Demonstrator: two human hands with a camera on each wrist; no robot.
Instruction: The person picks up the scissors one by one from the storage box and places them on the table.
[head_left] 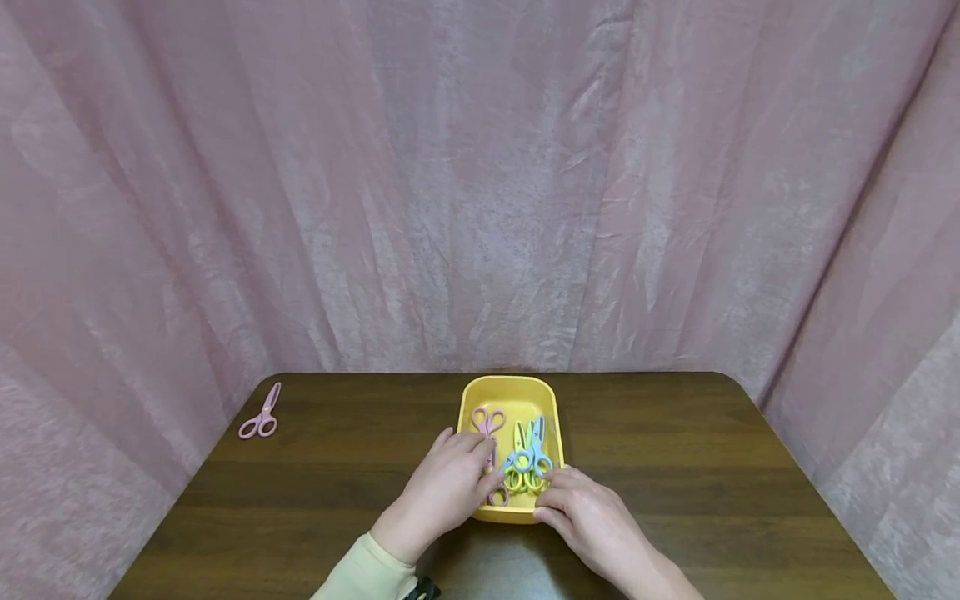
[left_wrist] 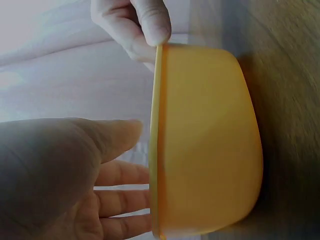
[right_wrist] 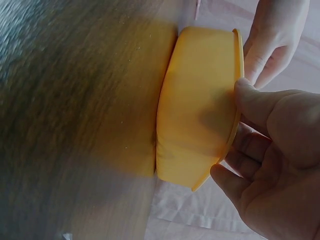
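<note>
A yellow plastic bin (head_left: 508, 385) holds several pairs of children's scissors. Blue scissors (head_left: 537, 446) lie over yellow-green scissors (head_left: 519, 433) on the right side. Pink scissors (head_left: 489, 421) lie along the left side, and another pink handle loop (head_left: 498, 497) shows near the front. My left hand (head_left: 448, 479) reaches over the left rim with its fingers fairly straight above the pink scissors; its fingertips are partly hidden behind the bin wall in the left wrist view. At the front right corner, my right hand (head_left: 592, 521) grips the rim, thumb outside and fingers inside.
Another pair of pink scissors (head_left: 262, 417) lies alone at the table's far left. The dark wooden table (head_left: 675, 442) ends at a pink curtain (head_left: 495, 208), which also hangs at both sides.
</note>
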